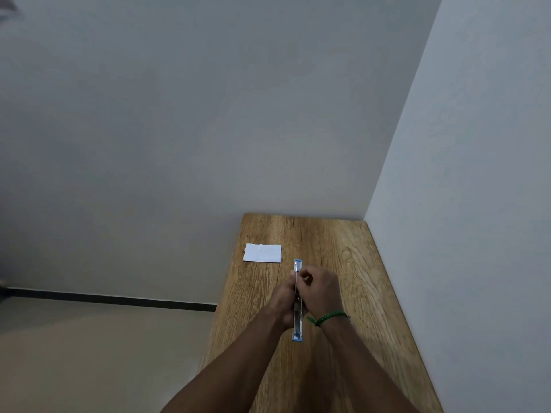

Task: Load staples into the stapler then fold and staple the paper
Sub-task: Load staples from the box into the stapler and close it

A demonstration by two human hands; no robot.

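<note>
Now | stapler [298,327] long axis near-to-far, pointing away | left hand [281,302] grips its middle | right hand [319,289] pinches its far part

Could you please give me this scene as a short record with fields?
surface: wooden table
tool: blue-ended metal stapler, opened out long, between both hands
left hand: holds the stapler's middle
right hand: pinches at its far half; staples too small to tell
paper: white paper sheet, flat, far left of table, untouched
wrist: green bracelet on right
</note>
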